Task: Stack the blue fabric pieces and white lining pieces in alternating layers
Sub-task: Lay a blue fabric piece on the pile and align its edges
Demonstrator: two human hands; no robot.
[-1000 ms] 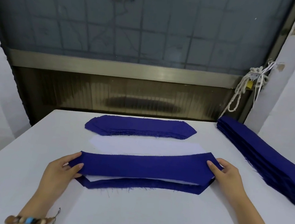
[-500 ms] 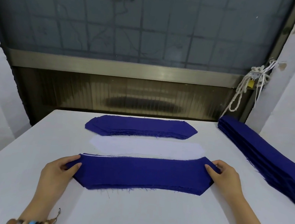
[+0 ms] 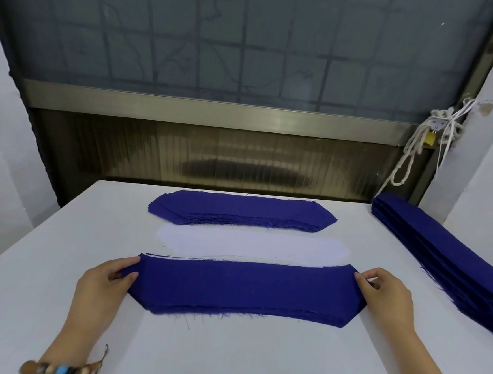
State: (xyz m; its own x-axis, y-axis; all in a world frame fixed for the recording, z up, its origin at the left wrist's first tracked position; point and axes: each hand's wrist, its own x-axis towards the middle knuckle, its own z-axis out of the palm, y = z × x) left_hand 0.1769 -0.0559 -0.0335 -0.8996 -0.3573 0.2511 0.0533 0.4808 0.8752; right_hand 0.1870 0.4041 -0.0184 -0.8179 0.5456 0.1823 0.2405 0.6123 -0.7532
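Note:
A long blue fabric piece (image 3: 246, 287) lies flat on top of the near stack on the white table (image 3: 226, 356). A thin white lining edge shows along the stack's far side. My left hand (image 3: 104, 286) pinches the piece's left end between thumb and fingers. My right hand (image 3: 384, 298) pinches its right end. Behind the stack lies a flat pile of white lining pieces (image 3: 252, 245). Farther back sits a pile of blue fabric pieces (image 3: 240, 210).
A tall stack of long blue fabric strips (image 3: 446, 261) runs along the table's right edge. A window with a metal sill (image 3: 215, 115) is behind the table. White rope and a padlock (image 3: 429, 136) hang at the back right. White walls flank both sides.
The blue piece was held raised with the white lining showing beneath it. Both hands have lowered it flat onto the near stack, covering the lining.

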